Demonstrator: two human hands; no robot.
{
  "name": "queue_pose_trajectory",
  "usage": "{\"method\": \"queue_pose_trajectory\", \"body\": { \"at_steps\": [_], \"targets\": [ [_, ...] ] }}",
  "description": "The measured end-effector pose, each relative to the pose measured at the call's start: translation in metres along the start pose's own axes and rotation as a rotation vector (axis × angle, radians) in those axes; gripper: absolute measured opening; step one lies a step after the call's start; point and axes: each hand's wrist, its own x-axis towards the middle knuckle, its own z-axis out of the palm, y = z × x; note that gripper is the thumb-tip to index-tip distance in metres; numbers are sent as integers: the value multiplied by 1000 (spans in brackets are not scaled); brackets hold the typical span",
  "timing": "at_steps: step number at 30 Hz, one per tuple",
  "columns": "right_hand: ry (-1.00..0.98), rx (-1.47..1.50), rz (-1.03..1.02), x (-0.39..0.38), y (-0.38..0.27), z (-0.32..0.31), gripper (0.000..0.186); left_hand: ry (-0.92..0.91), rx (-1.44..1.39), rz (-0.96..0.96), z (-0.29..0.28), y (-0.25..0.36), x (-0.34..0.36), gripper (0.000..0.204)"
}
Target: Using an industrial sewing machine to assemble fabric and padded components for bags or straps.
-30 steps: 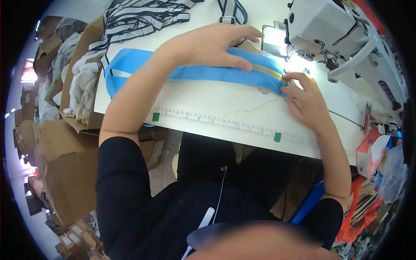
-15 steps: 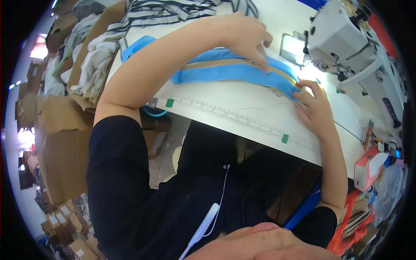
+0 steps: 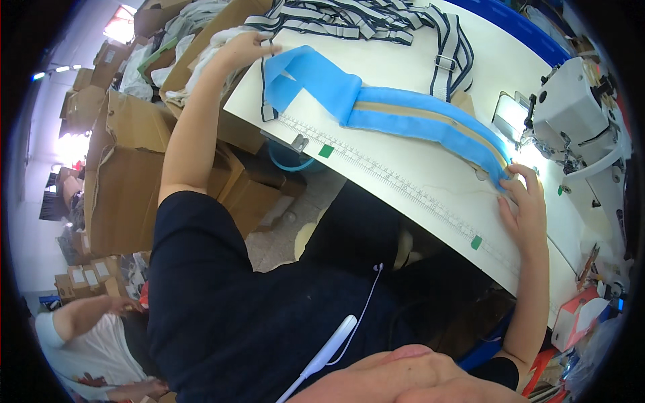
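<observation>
A long blue fabric strip (image 3: 403, 127) with a tan band down its middle lies across the white table, its left part folded over and twisted. My right hand (image 3: 524, 205) grips its right end between curled fingers, close to the sewing machine (image 3: 571, 101). Out at the table's far left, my left hand (image 3: 245, 50) is held with finger and thumb apart, just beyond the strip's folded left end. A narrow dark-edged strap (image 3: 269, 111) hangs by that hand; whether the fingertips touch it I cannot make out.
Striped black-and-white straps (image 3: 349, 23) are heaped at the back, some with a metal buckle (image 3: 445, 62). A ruler tape (image 3: 396, 196) runs along the front edge. Cardboard boxes (image 3: 127, 181) stand left of the table. Another person (image 3: 94, 342) is at the lower left.
My left hand has swung away from the blue strip to the far left, uncovering it. My right hand stays at the strip's right end. The view has shifted, showing more straps and another person.
</observation>
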Motion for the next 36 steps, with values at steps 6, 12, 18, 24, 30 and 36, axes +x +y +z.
{"method": "queue_pose_trajectory", "body": {
  "at_steps": [6, 12, 18, 24, 30, 36],
  "targets": [
    [3, 11, 16, 1, -3, -2, 26, 231, -157, 210, 49, -5, -20, 89],
    [23, 13, 1, 1, -3, -1, 26, 452, 168, -35, -24, -13, -33, 24],
    [20, 15, 14, 0, -1, -1, 26, -241, -280, 224, -135, -11, -72, 48],
    [11, 15, 5, 0, 1, -2, 27, -199, -972, 432, -162, -21, -86, 43],
    [-5, -2, 52, -1, -1, 0, 27, -871, -1807, 1334, -127, 40, -37, 15],
    [28, 32, 0, 0, -7, -1, 26, -261, -1603, 1045, -155, 53, -63, 26]
  ]
}}
